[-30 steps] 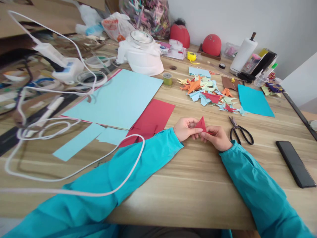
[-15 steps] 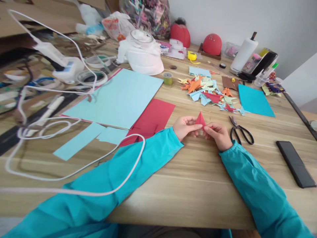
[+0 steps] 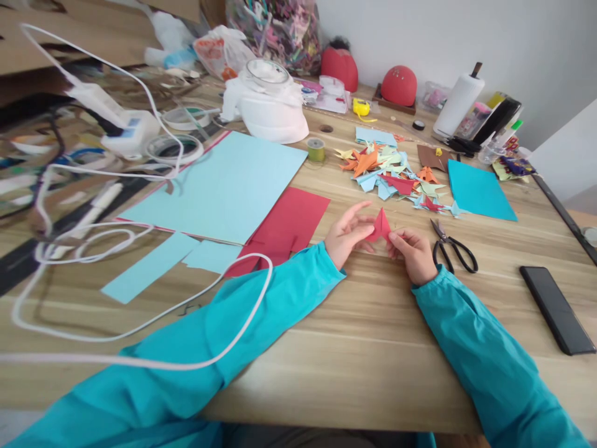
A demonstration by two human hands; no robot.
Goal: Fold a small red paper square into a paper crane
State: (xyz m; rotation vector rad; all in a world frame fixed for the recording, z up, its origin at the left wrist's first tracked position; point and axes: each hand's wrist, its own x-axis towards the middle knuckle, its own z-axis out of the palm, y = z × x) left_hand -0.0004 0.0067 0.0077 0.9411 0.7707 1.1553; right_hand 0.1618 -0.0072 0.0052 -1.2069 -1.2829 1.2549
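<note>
A small piece of folded red paper (image 3: 382, 223), pointed at the top with a crease down its middle, is held up between both hands over the table. My left hand (image 3: 347, 235) touches its left corner with the thumb, and the index finger is raised away from the paper. On the other side, my right hand (image 3: 410, 250) pinches the lower right corner between thumb and fingers. Just beyond lies a pile of folded paper cranes (image 3: 389, 171) in orange, blue, green, yellow and red. Black-handled scissors (image 3: 450, 246) rest right of my right hand.
Light blue sheets (image 3: 224, 186) and red paper (image 3: 298, 218) lie left. A white cable (image 3: 252, 330) loops across the left side and over my left sleeve. A phone (image 3: 557, 310) lies at the right. A thread spool (image 3: 316, 149) and teal paper (image 3: 482, 191) sit farther back.
My left index finger has lifted off and stretched out. The red paper has shifted slightly right and its lower part has spread a little. My right hand keeps its pinch.
</note>
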